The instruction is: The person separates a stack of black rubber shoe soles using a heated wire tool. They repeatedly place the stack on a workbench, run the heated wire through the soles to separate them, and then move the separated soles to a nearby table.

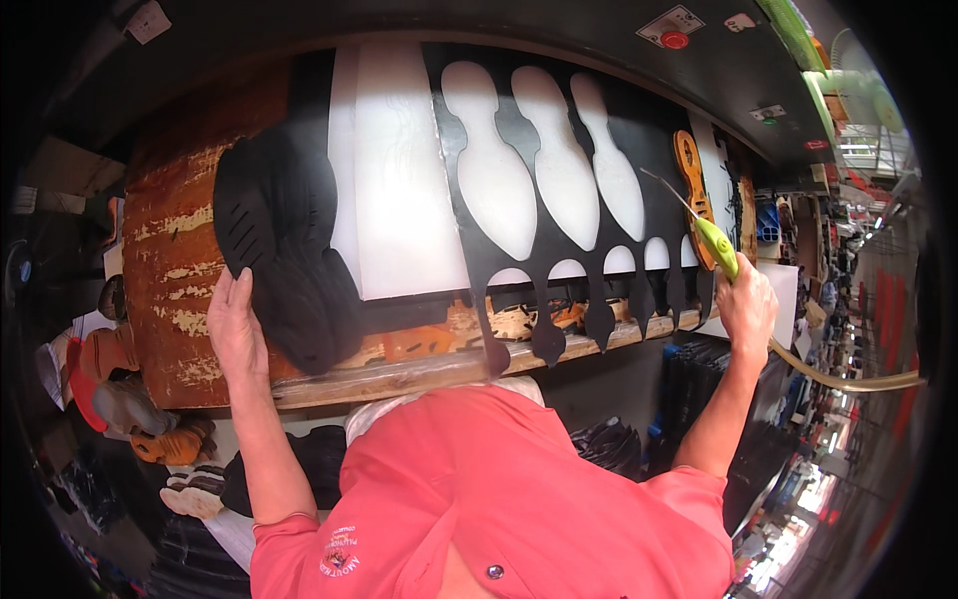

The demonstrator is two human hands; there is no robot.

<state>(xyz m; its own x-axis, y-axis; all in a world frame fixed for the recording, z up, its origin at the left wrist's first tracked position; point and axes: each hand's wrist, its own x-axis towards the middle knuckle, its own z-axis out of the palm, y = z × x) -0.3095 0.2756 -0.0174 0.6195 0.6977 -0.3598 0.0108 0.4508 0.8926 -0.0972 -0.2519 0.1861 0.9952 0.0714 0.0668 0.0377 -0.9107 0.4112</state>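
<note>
My left hand (238, 317), fingers stretched out, rests against the near left edge of a pile of black cut pieces (284, 220). Some of these pieces have slits. In my right hand (748, 309) is a green air blow gun (716, 246), its thin bent metal nozzle pointing to the far left. Left of the nozzle lies a black sheet (547, 262) with sole-shaped openings, through which a white board shows. Just beyond the blow gun, an orange sole-shaped cutting die (689, 165) stands on the sheet's right side.
A white cutting board (399, 180) lies between the pile and the sheet. The worn wooden table (180, 270) has a front edge close to my body. A dark machine beam (479, 22) with a red button (676, 40) spans the far side. A yellowish hose (848, 379) runs off right.
</note>
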